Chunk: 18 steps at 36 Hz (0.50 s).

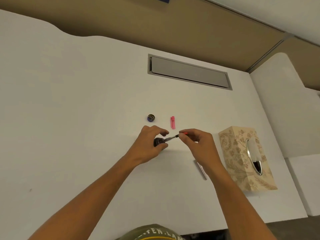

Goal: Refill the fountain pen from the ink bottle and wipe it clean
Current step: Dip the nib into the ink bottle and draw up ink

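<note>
Hands work mid-desk: left grip [149, 144] clasps ink bottle [158, 142], right grip [195, 141] pinches pen [173, 137]; cap [172, 122] beyond.

Pen [173, 137] tip in ink bottle [158, 141], both hands gripping.

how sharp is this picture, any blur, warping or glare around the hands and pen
Head view: soft and slightly blurred throughout, so the thin pen section going into the dark round ink bottle lacks detail; wide-angle warping bends the white desk edges; lighting is warm and even, with no glare and only faint shadows under the left hand and right hand.
</note>
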### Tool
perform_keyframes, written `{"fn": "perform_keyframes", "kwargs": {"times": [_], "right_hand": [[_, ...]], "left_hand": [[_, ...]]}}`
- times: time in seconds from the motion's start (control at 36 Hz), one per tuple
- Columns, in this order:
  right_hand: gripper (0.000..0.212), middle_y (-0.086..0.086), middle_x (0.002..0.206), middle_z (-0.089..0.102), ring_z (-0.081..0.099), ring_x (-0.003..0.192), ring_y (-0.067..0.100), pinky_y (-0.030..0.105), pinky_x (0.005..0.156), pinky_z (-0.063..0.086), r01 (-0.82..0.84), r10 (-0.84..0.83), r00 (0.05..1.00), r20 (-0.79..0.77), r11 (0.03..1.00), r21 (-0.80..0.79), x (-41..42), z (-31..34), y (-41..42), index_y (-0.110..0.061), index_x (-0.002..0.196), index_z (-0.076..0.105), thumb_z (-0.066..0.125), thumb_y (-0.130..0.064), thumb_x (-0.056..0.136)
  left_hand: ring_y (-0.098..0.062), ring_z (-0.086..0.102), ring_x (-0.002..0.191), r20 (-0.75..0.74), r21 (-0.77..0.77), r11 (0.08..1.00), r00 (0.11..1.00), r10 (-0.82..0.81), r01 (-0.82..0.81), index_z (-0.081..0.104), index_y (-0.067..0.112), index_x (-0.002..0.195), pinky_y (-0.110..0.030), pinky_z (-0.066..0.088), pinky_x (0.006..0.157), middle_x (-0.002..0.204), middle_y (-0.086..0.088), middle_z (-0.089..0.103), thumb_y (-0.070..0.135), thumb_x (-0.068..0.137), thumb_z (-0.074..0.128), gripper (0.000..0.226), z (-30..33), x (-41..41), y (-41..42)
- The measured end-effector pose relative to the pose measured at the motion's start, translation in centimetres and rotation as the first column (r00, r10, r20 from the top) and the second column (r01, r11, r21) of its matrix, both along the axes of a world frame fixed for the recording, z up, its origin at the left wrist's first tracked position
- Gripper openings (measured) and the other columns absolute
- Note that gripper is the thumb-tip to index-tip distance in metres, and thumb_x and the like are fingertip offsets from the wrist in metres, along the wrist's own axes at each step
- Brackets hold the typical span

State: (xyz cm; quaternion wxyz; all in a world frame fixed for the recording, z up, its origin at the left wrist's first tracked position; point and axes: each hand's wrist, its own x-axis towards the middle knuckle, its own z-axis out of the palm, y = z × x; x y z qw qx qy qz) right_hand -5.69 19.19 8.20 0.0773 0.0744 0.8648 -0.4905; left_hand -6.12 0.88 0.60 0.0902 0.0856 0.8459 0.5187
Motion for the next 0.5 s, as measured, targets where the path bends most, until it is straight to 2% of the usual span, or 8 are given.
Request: {"fn": "perform_keyframes", "kwargs": {"times": [0.08,0.19,0.28,0.5], "right_hand": [[0.01,-0.007,0.092,0.076,0.069,0.091,0.006,0.017,0.08,0.051,-0.001,0.002,1.0,0.016,0.999,-0.05,-0.4,-0.1,-0.2,-0.019,0.097,0.077,0.072,-0.021,0.089],[0.011,-0.007,0.091,0.076,0.069,0.089,0.005,0.013,0.078,0.052,-0.017,0.017,1.0,0.011,0.998,-0.055,-0.8,-0.5,-0.4,-0.018,0.097,0.077,0.072,-0.021,0.089],[0.011,-0.008,0.09,0.076,0.069,0.087,0.004,0.01,0.077,0.051,-0.023,0.023,1.0,0.001,0.998,-0.051,-1.0,-0.7,-0.6,-0.018,0.098,0.077,0.071,-0.021,0.089],[0.011,-0.008,0.09,0.075,0.069,0.088,0.006,0.016,0.08,0.05,-0.028,0.027,0.999,-0.038,0.999,-0.031,-1.5,-1.5,-0.9,-0.02,0.096,0.077,0.07,-0.025,0.089]], "left_hand": [[-0.011,0.044,0.111,-0.025,-0.043,0.999,1.0,0.011,-0.012,0.066,0.026,0.115,-0.018,0.033,0.088,0.115,0.012,0.062,0.031,0.086,0.069,0.03,0.2,-0.2,0.3],[-0.011,0.044,0.107,-0.037,-0.054,0.996,0.997,0.068,-0.07,0.069,0.023,0.11,-0.006,0.033,0.077,0.111,0.009,0.064,0.033,0.085,0.07,0.026,0.2,-0.2,0.9],[-0.012,0.046,0.104,-0.032,-0.031,0.991,0.991,0.13,-0.131,0.07,0.02,0.105,0.0,0.032,0.076,0.108,0.008,0.066,0.03,0.085,0.072,0.023,0.1,0.1,1.5],[-0.01,0.052,0.095,0.011,0.078,0.953,0.956,0.292,-0.292,0.069,0.02,0.104,-0.006,0.037,0.072,0.101,0.01,0.065,0.024,0.084,0.073,0.021,-0.1,0.9,2.8]]}}
